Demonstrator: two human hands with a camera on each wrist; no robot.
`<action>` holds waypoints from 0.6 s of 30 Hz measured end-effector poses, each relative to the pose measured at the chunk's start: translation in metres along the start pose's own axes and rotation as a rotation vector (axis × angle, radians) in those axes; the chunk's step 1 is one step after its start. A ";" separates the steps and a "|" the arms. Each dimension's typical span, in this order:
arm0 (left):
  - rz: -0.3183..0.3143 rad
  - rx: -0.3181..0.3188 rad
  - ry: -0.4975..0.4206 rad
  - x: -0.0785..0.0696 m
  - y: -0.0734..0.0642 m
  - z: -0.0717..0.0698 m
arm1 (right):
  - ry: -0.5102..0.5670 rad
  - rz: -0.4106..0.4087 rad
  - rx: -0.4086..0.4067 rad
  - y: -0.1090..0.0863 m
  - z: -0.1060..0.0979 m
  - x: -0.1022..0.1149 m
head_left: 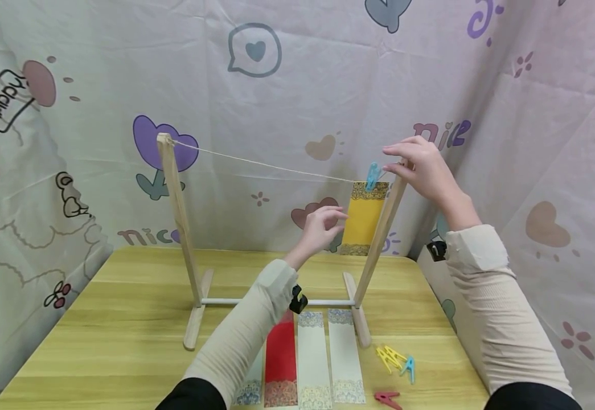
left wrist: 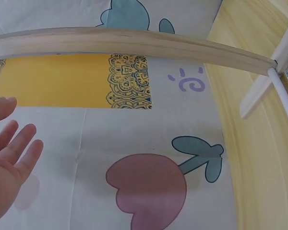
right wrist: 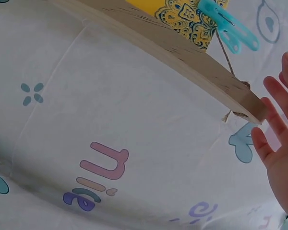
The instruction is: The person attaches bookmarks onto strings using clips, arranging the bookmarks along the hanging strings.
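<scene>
A yellow patterned paper strip (head_left: 364, 221) hangs from the string (head_left: 263, 164) near the right post of a wooden stand. At its top edge a light blue clothespin (head_left: 372, 176) clips it to the string. My right hand (head_left: 424, 168) is beside the post's top, close to the clothespin, its thumb and fingers apart with nothing between them; the right wrist view shows the same gap from the clothespin (right wrist: 228, 26). To the left of the strip is my left hand (head_left: 320, 230), fingers loosely spread and holding nothing, as the left wrist view also shows.
The stand's left post (head_left: 180, 216) and white crossbar (head_left: 328, 303) rise from the wooden table (head_left: 97, 341). In front lie a red strip (head_left: 280, 359) and several pale ones, partly behind my left arm. Yellow clothespins (head_left: 391, 357), a blue clothespin (head_left: 409, 369) and a red clothespin (head_left: 388, 398) lie right.
</scene>
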State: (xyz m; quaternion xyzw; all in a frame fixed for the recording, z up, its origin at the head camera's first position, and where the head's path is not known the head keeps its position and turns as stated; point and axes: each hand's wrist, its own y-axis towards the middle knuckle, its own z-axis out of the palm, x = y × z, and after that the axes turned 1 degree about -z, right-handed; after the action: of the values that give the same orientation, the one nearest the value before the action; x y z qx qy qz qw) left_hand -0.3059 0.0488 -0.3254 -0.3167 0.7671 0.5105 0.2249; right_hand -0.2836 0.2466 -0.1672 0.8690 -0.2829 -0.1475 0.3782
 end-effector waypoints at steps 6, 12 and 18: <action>-0.034 -0.016 -0.040 0.003 -0.008 -0.006 | 0.018 -0.005 -0.023 -0.005 -0.001 0.003; -0.072 -0.019 -0.096 0.006 -0.015 -0.013 | -0.012 -0.007 -0.046 -0.009 -0.001 0.005; -0.099 -0.007 -0.099 0.009 -0.020 -0.018 | -0.024 -0.041 -0.108 -0.012 -0.003 0.006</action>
State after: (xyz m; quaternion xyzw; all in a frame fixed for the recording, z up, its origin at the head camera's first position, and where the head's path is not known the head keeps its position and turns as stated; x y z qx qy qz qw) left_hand -0.2979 0.0242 -0.3372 -0.3293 0.7365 0.5167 0.2865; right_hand -0.2728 0.2512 -0.1749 0.8510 -0.2612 -0.1808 0.4181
